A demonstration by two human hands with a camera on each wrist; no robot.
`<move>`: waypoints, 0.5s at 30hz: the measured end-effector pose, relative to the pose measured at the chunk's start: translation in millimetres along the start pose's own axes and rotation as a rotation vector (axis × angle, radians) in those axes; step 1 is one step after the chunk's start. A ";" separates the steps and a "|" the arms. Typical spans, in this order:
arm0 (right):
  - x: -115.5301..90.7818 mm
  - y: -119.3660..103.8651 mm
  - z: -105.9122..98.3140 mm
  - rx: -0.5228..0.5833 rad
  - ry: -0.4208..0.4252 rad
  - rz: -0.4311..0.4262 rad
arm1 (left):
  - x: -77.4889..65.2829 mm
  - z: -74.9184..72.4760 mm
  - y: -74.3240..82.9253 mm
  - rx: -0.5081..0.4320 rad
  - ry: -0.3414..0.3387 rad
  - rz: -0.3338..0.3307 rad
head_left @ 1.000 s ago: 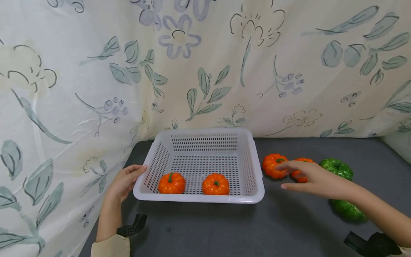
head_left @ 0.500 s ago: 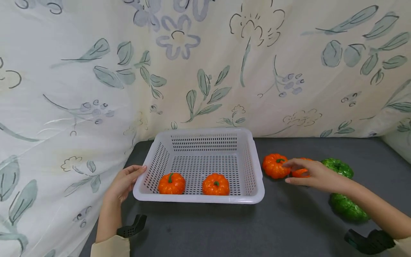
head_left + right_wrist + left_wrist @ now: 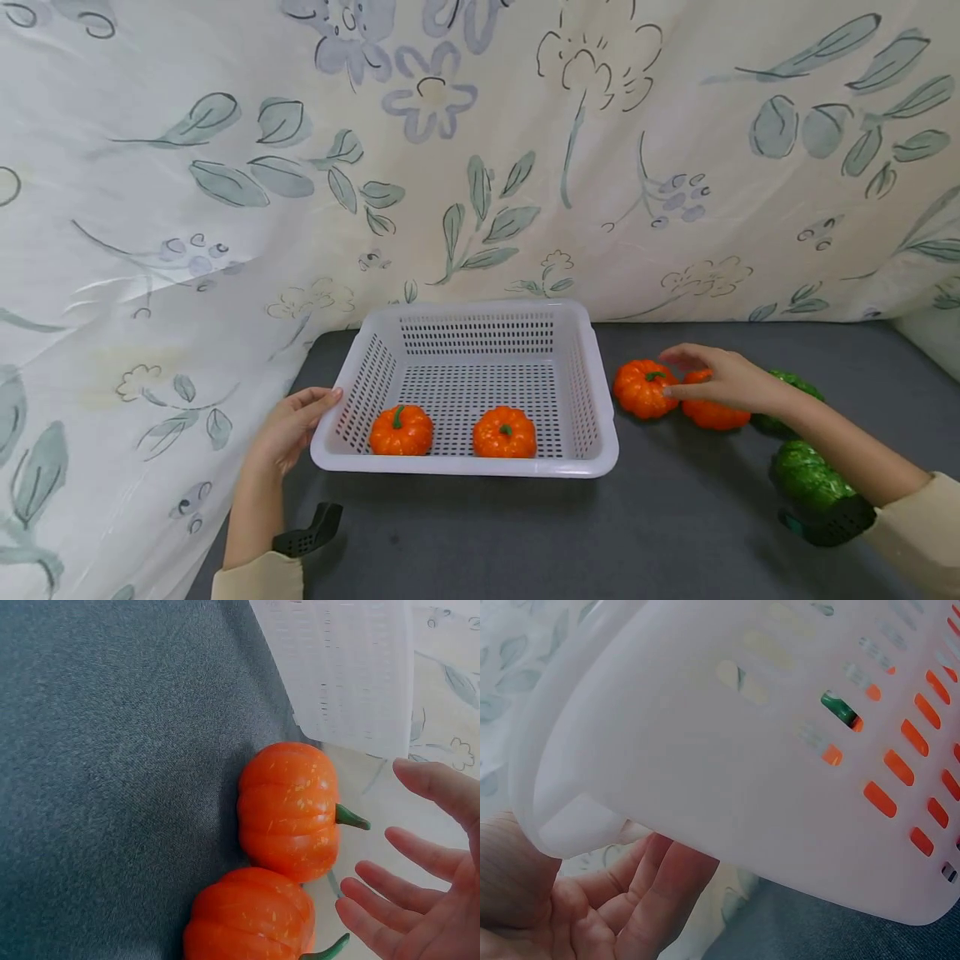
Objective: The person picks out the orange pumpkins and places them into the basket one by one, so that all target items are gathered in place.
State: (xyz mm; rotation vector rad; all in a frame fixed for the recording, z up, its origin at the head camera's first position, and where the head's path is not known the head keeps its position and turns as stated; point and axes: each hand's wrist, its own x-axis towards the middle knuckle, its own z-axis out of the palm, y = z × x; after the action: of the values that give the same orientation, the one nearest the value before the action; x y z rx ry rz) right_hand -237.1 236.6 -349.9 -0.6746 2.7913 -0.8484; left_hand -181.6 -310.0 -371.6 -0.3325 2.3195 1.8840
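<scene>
My left hand [image 3: 296,429] grips the left rim of a white perforated plastic basket [image 3: 465,465], thumb over the rim and fingers below it in the left wrist view. Inside the basket, near its front wall, sit two small orange pumpkins, one left [image 3: 401,432] and one right [image 3: 504,434]. Right of the basket, two more orange pumpkins rest side by side on the dark table, the nearer-to-basket one [image 3: 289,810] and its neighbour [image 3: 251,919]. Over this pair hovers my right hand [image 3: 727,383], fingers spread and holding nothing; it partly covers the second pumpkin.
Two green pumpkin-shaped vegetables lie farther right, one behind my forearm [image 3: 798,382] and one in front [image 3: 806,475]. A floral cloth [image 3: 480,167] hangs behind the dark grey tabletop [image 3: 480,542] and along its left side.
My right hand has shifted slightly right and back, and its forearm has swung so the sleeve shows more. The left hand and basket stay put.
</scene>
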 end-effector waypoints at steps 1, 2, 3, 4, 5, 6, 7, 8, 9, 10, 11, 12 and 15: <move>2.0 0.9 0.3 0.003 -0.003 0.000 | 0.0 0.0 0.1 0.001 -0.001 -0.001; 3.9 1.8 0.8 0.008 -0.008 0.003 | 0.0 0.1 0.3 0.003 -0.001 -0.002; 5.6 2.6 1.4 0.013 -0.012 -0.001 | 0.0 0.2 0.5 0.004 0.000 -0.003; 7.5 3.5 2.2 0.021 -0.016 -0.002 | 0.0 0.2 0.6 0.005 0.001 -0.004; 9.3 4.4 3.1 0.025 -0.019 -0.002 | 0.0 0.2 0.6 0.004 0.001 -0.007; 11.0 5.0 4.0 0.029 -0.022 0.000 | 0.0 0.3 0.7 0.000 0.000 -0.010; 12.7 5.8 5.1 0.027 -0.024 0.010 | 0.0 0.4 0.6 -0.002 0.000 -0.012; 14.1 6.2 6.2 0.025 -0.026 0.015 | 0.1 0.4 0.6 -0.005 -0.002 -0.014; 15.4 6.6 7.3 0.022 -0.029 0.020 | 0.2 0.5 0.5 -0.009 -0.001 -0.015; 16.7 7.2 8.4 0.021 -0.031 0.028 | 0.3 0.6 0.3 -0.011 -0.001 -0.017; 17.7 7.6 9.5 0.019 -0.033 0.032 | 0.4 0.7 0.2 -0.015 0.001 -0.018; 18.7 8.0 10.7 0.018 -0.035 0.036 | 0.6 1.0 0.0 -0.016 0.002 -0.016; 20.8 8.9 13.6 0.027 -0.042 0.040 | 1.1 1.1 -0.4 -0.012 0.012 -0.011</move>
State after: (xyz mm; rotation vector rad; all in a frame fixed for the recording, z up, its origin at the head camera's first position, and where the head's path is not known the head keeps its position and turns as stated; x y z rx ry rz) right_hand -255.3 227.0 -366.3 -0.6233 2.7408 -0.8531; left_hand -182.5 -309.1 -372.5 -0.3585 2.3104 1.8964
